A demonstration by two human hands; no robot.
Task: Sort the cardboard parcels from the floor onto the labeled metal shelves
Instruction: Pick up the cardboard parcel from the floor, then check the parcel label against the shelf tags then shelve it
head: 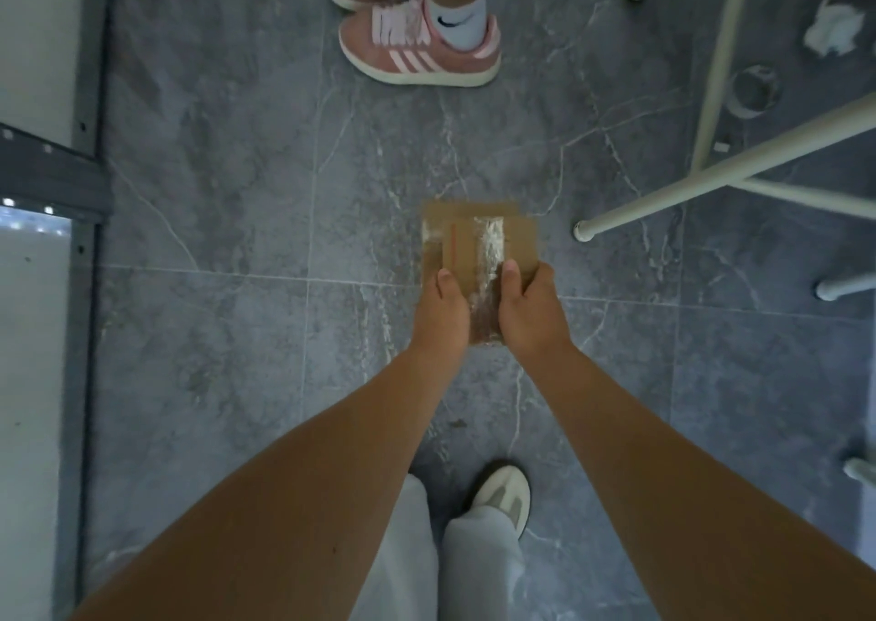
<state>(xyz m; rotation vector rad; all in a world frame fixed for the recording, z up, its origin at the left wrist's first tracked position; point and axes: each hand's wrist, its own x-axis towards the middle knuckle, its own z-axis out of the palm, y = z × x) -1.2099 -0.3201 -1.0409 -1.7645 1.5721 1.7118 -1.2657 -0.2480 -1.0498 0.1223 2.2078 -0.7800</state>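
A small flat cardboard parcel (479, 241) with strips of clear tape is held out in front of me, above the grey tiled floor. My left hand (441, 310) grips its near left edge with the thumb on top. On the near right edge my right hand (528, 310) holds it the same way. The metal shelf unit (57, 179) runs down the left edge of the view, with a grey post and a crossbar; no label on it is visible.
Another person's feet in pink sneakers (417, 46) stand on the floor straight ahead. White table or stool legs (720, 170) slant across the right side, with a crumpled white paper (834, 28) beyond. My own shoe (505, 495) is below.
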